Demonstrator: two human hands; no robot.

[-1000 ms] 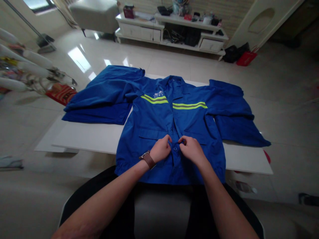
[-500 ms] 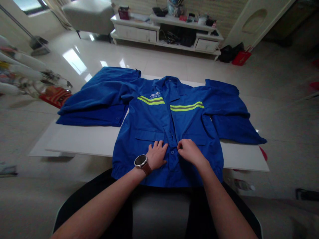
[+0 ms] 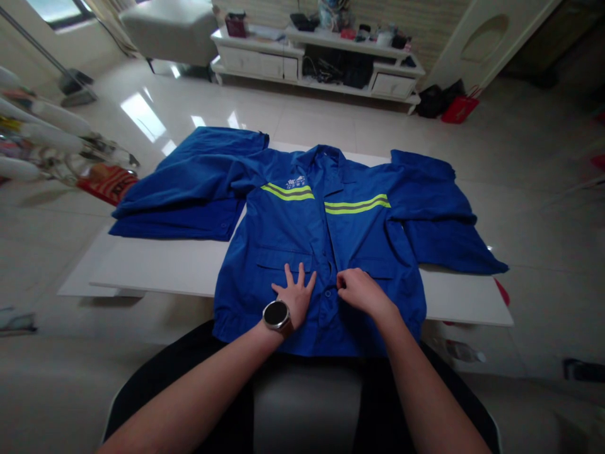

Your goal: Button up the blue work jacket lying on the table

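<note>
A blue work jacket (image 3: 278,221) with yellow-green reflective stripes lies front up, its collar pointing away from me. My left hand (image 3: 297,295), with a watch (image 3: 276,314) on its wrist, rests flat with spread fingers below the pocket flap on the left. Across the front opening, my right hand (image 3: 359,290) has its fingers curled closed at the placket edge, pinching the jacket's fabric there. Between the hands a button (image 3: 328,294) shows on the placket. Folded blue cloth (image 3: 189,224) lies under the sleeve on the left, and more (image 3: 439,246) under the right one.
The white table (image 3: 161,265) carries the clothing. Beyond it, a white TV cabinet (image 3: 259,63) holds small items, with a red bag (image 3: 459,110) beside it. A grey seat (image 3: 167,31) stands at the back left. A plastic bottle (image 3: 460,351) lies on the floor at right.
My left hand has spread its fingers wider and turned to point more straight ahead. My right hand stays closed at the placket edge, almost unmoved.
</note>
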